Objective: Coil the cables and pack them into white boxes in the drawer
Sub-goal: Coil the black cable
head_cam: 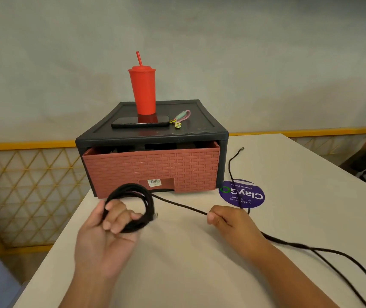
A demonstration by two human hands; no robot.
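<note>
My left hand (106, 227) holds a coil of black cable (146, 201), fingers curled through its loops, just above the white table (188, 263). From the coil a taut strand (177, 205) runs right to my right hand (228, 221), which pinches it. Behind that hand the loose cable (299, 246) trails off to the lower right, and one end with a plug (242, 148) lies beside the drawer unit. The brick-red woven drawer (151, 167) sits slightly pulled out of its black case (155, 135). Dark shapes show inside; no white boxes are visible.
On the case top stand a red tumbler with straw (143, 90), a black phone (141, 122) and a small keychain (181, 118). A purple round sticker (242, 193) lies on the table right of the drawer. A yellow lattice railing (22, 185) runs along the left.
</note>
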